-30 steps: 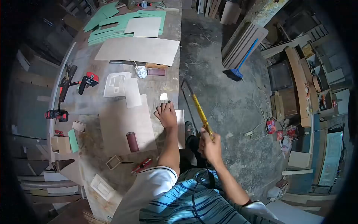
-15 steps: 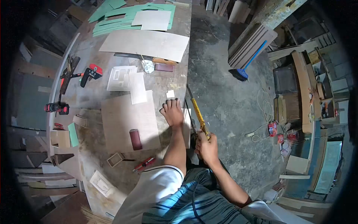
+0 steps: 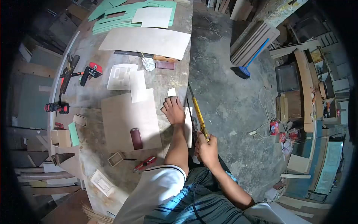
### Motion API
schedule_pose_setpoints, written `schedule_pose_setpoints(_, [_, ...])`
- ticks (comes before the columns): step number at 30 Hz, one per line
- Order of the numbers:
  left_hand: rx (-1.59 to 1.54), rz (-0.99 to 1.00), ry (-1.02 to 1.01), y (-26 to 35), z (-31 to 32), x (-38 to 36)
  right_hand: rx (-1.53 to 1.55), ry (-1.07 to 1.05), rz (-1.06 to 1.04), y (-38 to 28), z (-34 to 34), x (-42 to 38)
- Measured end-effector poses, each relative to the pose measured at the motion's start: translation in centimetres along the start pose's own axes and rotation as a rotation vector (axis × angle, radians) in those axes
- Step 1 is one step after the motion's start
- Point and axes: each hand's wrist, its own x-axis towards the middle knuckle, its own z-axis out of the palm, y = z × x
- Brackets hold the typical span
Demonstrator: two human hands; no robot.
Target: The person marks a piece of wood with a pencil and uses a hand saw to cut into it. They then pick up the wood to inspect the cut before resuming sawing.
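Observation:
My left hand (image 3: 173, 110) presses flat on a pale thin board (image 3: 188, 125) that overhangs the right edge of the workbench (image 3: 93, 100). My right hand (image 3: 207, 148) grips the yellow-handled hand saw (image 3: 197, 112), whose blade runs along the bench edge beside the board. A small white offcut (image 3: 171, 92) lies just beyond my left fingers.
On the bench lie a plywood sheet (image 3: 126, 117) with a dark red cylinder (image 3: 136, 138), a red utility knife (image 3: 144, 163), white papers (image 3: 123, 75), a red clamp (image 3: 89, 72), a drill (image 3: 56, 108), green sheets (image 3: 123, 16). A blue broom (image 3: 250, 61) leans on boards on the concrete floor.
The saw has come closer to the bench edge and lower beside the board. My right hand moved down and left. The left hand stays pressed on the board.

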Motion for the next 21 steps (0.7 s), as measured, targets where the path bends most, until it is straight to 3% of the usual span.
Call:
schedule_pose_setpoints(7, [-0.013, -0.005, -0.005, 0.3, -0.1, 0.1, -0.029, -0.053, 0.002, 1.3, -0.2, 2.5])
schedule_pose_setpoints(19, [-0.006, -0.036, -0.020, 0.4, 0.1, 0.1, -0.308, 0.146, -0.159, 2.3, 1.1, 3.3])
schedule_pose_setpoints(21, [-0.040, -0.024, -0.010, 0.4, 0.1, 0.5, -0.235, 0.040, -0.085, 2.2, 0.4, 2.7])
